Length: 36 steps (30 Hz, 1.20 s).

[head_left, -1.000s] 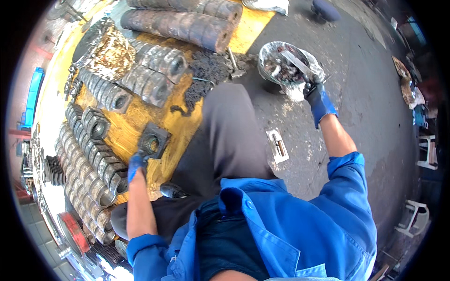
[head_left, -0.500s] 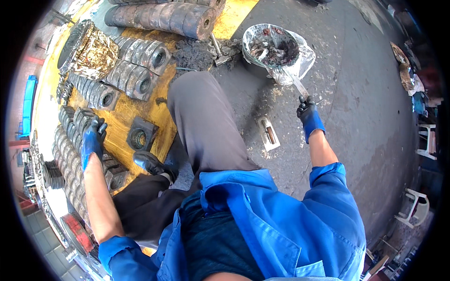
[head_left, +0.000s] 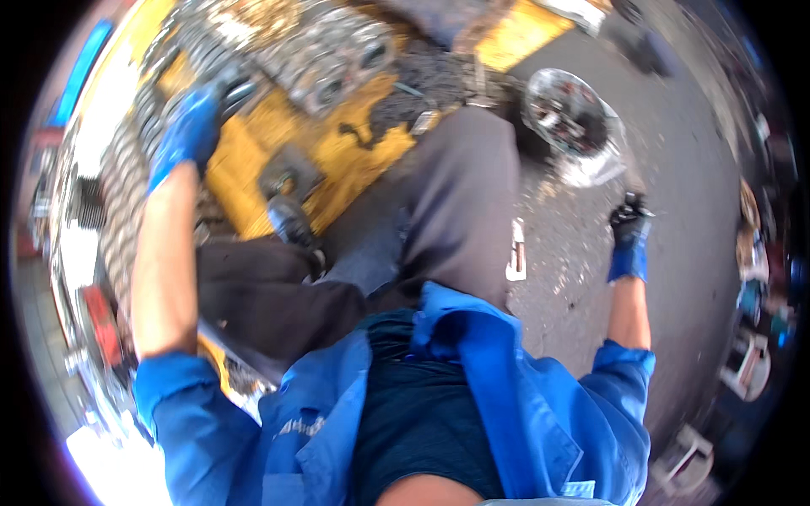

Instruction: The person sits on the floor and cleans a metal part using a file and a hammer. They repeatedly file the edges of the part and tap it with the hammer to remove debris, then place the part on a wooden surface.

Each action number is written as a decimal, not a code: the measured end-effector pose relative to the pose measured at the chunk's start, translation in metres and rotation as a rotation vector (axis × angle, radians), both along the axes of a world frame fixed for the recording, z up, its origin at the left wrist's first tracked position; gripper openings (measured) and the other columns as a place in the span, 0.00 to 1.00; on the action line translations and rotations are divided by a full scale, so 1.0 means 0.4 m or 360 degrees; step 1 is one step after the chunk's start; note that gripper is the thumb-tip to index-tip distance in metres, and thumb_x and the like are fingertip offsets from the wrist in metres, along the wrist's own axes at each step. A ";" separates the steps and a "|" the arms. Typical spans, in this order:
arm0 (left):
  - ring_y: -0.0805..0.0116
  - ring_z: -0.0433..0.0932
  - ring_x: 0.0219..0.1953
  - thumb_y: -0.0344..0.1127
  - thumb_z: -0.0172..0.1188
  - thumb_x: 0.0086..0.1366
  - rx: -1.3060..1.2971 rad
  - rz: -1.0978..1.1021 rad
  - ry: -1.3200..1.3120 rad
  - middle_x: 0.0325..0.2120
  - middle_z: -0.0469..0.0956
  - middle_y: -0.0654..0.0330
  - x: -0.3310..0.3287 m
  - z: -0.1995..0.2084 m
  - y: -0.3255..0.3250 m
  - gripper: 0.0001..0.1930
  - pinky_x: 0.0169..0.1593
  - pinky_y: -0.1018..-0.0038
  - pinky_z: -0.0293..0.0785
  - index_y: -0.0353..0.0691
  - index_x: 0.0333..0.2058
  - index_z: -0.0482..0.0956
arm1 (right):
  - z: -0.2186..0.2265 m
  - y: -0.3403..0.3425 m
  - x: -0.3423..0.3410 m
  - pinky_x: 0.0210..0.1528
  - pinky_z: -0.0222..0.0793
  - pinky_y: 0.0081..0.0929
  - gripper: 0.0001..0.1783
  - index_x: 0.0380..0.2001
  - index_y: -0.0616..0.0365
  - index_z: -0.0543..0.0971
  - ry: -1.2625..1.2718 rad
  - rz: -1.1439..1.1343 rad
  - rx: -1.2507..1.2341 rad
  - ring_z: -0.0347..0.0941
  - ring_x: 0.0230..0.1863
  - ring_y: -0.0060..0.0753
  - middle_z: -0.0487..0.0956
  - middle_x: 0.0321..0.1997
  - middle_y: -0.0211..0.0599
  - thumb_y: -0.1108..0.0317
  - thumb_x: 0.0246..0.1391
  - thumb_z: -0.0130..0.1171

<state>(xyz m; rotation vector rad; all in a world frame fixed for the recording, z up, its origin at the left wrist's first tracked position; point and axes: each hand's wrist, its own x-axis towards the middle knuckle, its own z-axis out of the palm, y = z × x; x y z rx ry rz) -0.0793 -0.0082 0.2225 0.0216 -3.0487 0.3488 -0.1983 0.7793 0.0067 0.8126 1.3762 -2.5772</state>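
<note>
My left hand (head_left: 192, 126), in a blue and black glove, reaches over the rows of greasy metal parts at the left. Motion smears its fingers, and a dark ring-shaped part (head_left: 240, 94) lies beside them. At the right, my gloved right hand (head_left: 631, 221) is closed round a flat-bladed scraper (head_left: 634, 180), whose blade is blurred. Beyond it stands a bucket lined with clear plastic (head_left: 594, 169), with dark reddish-black grease (head_left: 574, 118) inside. On the yellow surface between my hands lies a square metal block (head_left: 291, 174) with a round hole.
A trowel (head_left: 517, 253) lies on the grey floor, partly hidden by my knee. Dark grit (head_left: 426, 84) is heaped near the bucket. Large dark rollers (head_left: 447, 18) lie at the far edge. White stools (head_left: 746, 364) stand at the right.
My view has swung left, so the scene sits farther right. My left hand has moved forward over the metal parts. The right hand with the scraper has drawn away from the bucket.
</note>
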 end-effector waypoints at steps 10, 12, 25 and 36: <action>0.67 0.73 0.55 0.42 0.47 0.71 0.2994 -0.0159 0.0065 0.55 0.74 0.58 -0.016 -0.068 0.120 0.22 0.56 0.70 0.72 0.52 0.62 0.65 | 0.560 -0.897 -0.122 0.22 0.59 0.25 0.07 0.40 0.48 0.74 0.0474 0.0636 -0.0297 0.61 0.22 0.22 0.73 0.30 0.29 0.61 0.60 0.54; 0.65 0.69 0.59 0.41 0.47 0.71 0.3578 -0.0353 -0.0279 0.57 0.71 0.54 -0.033 -0.073 0.115 0.22 0.59 0.68 0.69 0.46 0.62 0.65 | 0.527 -1.070 -0.157 0.20 0.62 0.26 0.14 0.44 0.49 0.75 0.0397 0.1050 -0.0423 0.66 0.23 0.24 0.76 0.33 0.35 0.59 0.57 0.59; 0.62 0.79 0.46 0.34 0.52 0.69 0.4295 0.0404 0.0661 0.47 0.78 0.56 0.028 0.013 -0.004 0.16 0.52 0.71 0.76 0.40 0.54 0.70 | 0.280 -1.606 0.040 0.29 0.74 0.27 0.21 0.49 0.54 0.75 0.0132 0.2083 -0.0890 0.77 0.30 0.29 0.81 0.40 0.41 0.53 0.58 0.58; 0.56 0.74 0.52 0.36 0.44 0.72 0.3931 0.0547 0.1602 0.50 0.74 0.50 0.129 0.012 -0.247 0.16 0.56 0.61 0.75 0.32 0.52 0.69 | -0.535 -1.227 -0.350 0.40 0.73 0.42 0.25 0.35 0.62 0.83 0.0452 0.2094 0.2550 0.80 0.41 0.48 0.82 0.37 0.52 0.48 0.48 0.62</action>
